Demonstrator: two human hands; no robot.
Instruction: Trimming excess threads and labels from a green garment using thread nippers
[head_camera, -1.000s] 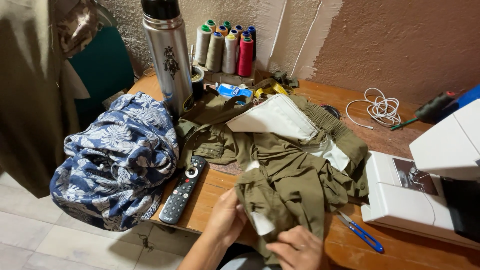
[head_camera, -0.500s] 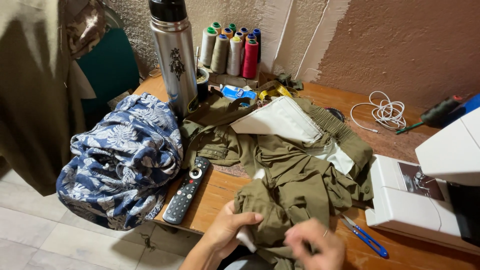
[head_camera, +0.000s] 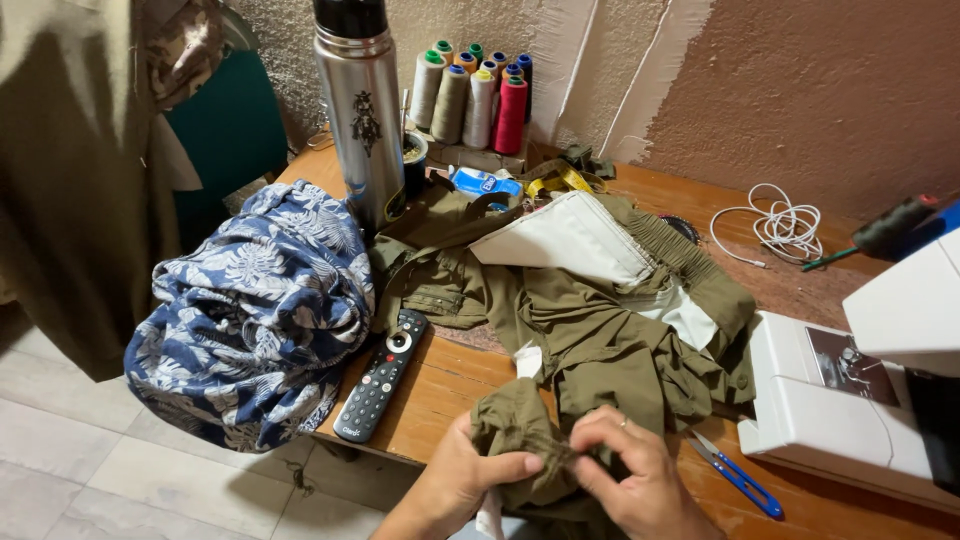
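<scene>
Head view: left hand (head_camera: 470, 478) and right hand (head_camera: 625, 472) both pinching bunched olive garment (head_camera: 590, 340) hem between fingertips at table (head_camera: 440, 385) edge; likely slipping off toward the floor, or snagging blue snips (head_camera: 738, 474) just right of the fingers.

A home sewing corner is shown. A white sewing machine (head_camera: 850, 400) is set on a wooden table (head_camera: 440, 390), thread cones (head_camera: 470, 95) are lined against a rough plastered wall (head_camera: 820, 90), and garments (head_camera: 590, 310) are heaped beside snips (head_camera: 735, 473). A remote (head_camera: 381, 375) and flask (head_camera: 362, 110) are also seen.
</scene>
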